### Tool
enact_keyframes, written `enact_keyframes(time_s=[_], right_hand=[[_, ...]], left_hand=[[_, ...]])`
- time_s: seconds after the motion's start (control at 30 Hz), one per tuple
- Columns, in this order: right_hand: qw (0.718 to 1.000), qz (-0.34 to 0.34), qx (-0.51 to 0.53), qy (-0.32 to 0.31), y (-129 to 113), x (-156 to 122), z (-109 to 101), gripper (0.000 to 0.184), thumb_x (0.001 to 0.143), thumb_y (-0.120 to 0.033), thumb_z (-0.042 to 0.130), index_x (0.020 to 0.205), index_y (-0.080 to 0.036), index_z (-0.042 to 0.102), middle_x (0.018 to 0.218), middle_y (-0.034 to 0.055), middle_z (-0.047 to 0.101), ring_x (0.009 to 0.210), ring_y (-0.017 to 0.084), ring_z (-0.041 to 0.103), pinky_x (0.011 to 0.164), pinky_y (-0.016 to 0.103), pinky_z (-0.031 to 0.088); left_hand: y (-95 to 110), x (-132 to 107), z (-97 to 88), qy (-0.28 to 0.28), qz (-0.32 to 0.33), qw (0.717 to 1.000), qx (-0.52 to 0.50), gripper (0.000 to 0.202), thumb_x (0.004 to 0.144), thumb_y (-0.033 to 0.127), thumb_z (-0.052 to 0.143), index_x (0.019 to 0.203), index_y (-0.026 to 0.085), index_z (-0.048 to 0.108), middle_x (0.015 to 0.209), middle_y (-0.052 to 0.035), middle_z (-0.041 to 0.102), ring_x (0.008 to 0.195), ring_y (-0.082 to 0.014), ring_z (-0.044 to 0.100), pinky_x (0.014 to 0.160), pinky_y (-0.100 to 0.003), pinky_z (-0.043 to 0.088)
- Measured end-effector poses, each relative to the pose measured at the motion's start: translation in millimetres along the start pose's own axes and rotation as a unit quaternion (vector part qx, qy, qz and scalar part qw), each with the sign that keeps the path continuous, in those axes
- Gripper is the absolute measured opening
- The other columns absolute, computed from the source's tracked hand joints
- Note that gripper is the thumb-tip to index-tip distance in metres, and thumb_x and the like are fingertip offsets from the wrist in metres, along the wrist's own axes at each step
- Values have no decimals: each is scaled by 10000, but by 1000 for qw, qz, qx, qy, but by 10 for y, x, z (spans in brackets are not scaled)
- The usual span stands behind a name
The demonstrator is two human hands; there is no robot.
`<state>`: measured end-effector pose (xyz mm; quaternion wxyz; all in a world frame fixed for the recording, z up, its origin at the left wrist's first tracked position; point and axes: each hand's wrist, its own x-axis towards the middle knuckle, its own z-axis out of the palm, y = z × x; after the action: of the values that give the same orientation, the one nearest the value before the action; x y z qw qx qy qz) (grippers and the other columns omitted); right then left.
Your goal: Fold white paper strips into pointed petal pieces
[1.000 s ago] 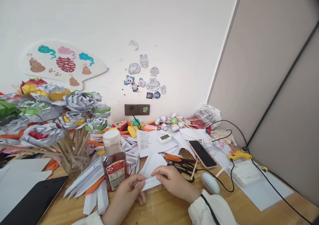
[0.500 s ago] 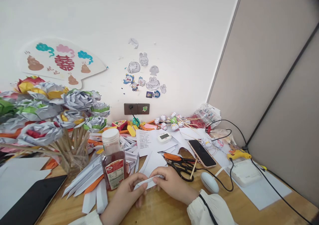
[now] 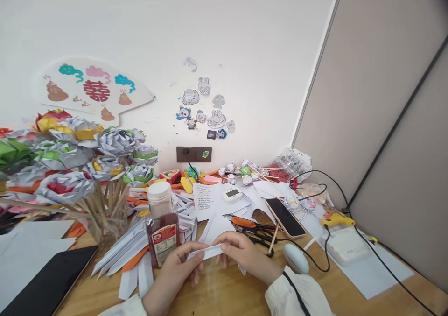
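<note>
A narrow folded strip of white paper (image 3: pixel 206 251) is held between both hands, just above the wooden desk (image 3: pixel 224 292). My left hand (image 3: pixel 177 271) pinches its left end with fingers closed. My right hand (image 3: pixel 247 255) grips the right end, fingers curled over it. A bottle of red liquid with a white cap (image 3: pixel 161 225) stands right beside my left hand. Black and orange scissors (image 3: pixel 254 229) lie just behind my right hand.
A glass of paper flowers on sticks (image 3: pixel 80 166) stands at the left, with folded paper strips (image 3: pixel 133 250) fanned out below it. A dark tablet (image 3: pixel 45 283), a phone (image 3: pixel 284 217), a white mouse (image 3: pixel 296 258), a yellow glue gun (image 3: pixel 336 220) and cables lie around.
Both hands have lifted the paper strip a little off the desk and turned it flatter; the view shifted slightly.
</note>
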<state>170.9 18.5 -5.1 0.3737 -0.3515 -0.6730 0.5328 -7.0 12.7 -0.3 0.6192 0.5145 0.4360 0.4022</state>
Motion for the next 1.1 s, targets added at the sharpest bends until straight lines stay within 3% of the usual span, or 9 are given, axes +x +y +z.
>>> enact_keyframes(time_s=[0.2, 0.47, 0.7, 0.97, 1.1], right_hand=[[998, -3, -57, 34, 36, 7, 32, 207, 747, -313, 503, 869, -164, 579, 662, 4, 591, 567, 97, 523, 548, 210, 411], [998, -14, 7, 57, 49, 50, 20, 239, 709, -343, 546, 824, -140, 601, 627, 1, 589, 504, 81, 507, 509, 206, 406], [999, -8, 43, 24, -1, 15, 24, 254, 698, -361, 561, 818, -141, 600, 676, 15, 587, 606, 107, 536, 552, 219, 417], [999, -11, 17, 38, 57, 56, 38, 201, 658, -304, 609, 789, -154, 581, 726, 2, 573, 669, 111, 531, 628, 225, 406], [998, -25, -19, 55, 95, 64, 23, 193, 656, -257, 613, 816, -159, 569, 767, 9, 578, 726, 128, 528, 662, 236, 398]], left_hand=[[-6, 15, -4, -10, -3, 1000, -1, 274, 568, 344, 644, 734, 130, 603, 442, 60, 527, 323, -61, 436, 368, -173, 293], [-26, 0, -40, -29, -8, 991, -130, 214, 595, 247, 633, 775, 131, 633, 550, 1, 601, 411, -69, 477, 440, -185, 358], [-100, 46, -56, -28, -9, 991, -127, 186, 571, 258, 650, 710, 135, 638, 528, 9, 597, 388, -80, 483, 410, -193, 350], [-119, 53, -62, -42, 9, 995, -86, 214, 625, 295, 617, 746, 119, 622, 587, -2, 603, 451, -87, 511, 457, -204, 380], [-93, 37, -24, -16, 20, 999, -33, 326, 609, 352, 615, 820, 106, 583, 526, 16, 597, 405, -85, 494, 432, -202, 369]])
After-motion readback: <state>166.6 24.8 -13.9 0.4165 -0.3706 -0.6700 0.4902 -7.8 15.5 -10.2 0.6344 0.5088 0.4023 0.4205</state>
